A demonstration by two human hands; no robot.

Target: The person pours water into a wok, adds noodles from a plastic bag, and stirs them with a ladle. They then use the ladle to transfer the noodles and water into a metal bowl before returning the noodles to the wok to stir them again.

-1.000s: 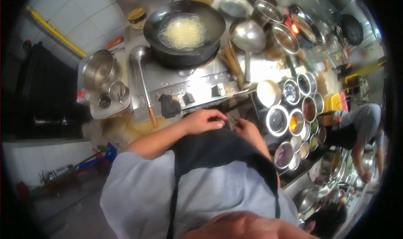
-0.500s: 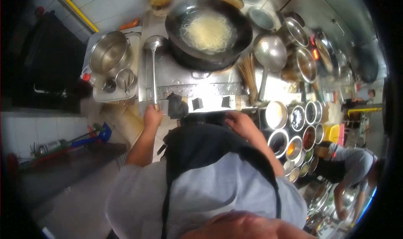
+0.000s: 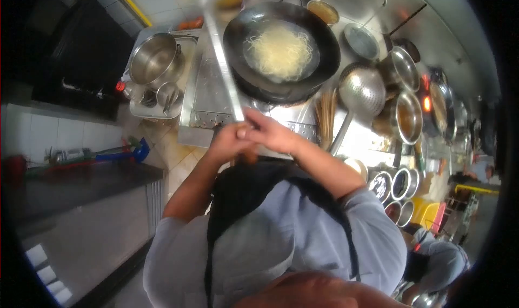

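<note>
A long-handled steel ladle [image 3: 223, 54] is raised and tilted, its bowl blurred at the top edge of the head view. My left hand [image 3: 230, 141] is closed around the lower handle, where a brownish end shows beneath the fingers. My right hand [image 3: 273, 134] meets it there, fingers closed at the same handle; the two hands overlap, so part of the grip is hidden. Beyond my hands, a black wok [image 3: 324, 70] sits on the stove, with pale noodles [image 3: 281, 53] in liquid inside it.
To the left, a tray [image 3: 141, 112] holds a steel pot [image 3: 153, 62] and a small cup. Right of the wok are a bamboo brush [image 3: 325, 119], a perforated skimmer [image 3: 361, 91] and steel pots [image 3: 408, 116]. Seasoning containers [image 3: 401, 182] stand lower right, near another person [image 3: 440, 259].
My left hand has lifted the ladle from the stovetop and moved right. My right hand has come left from the counter edge to the handle. The camera view has shifted.
</note>
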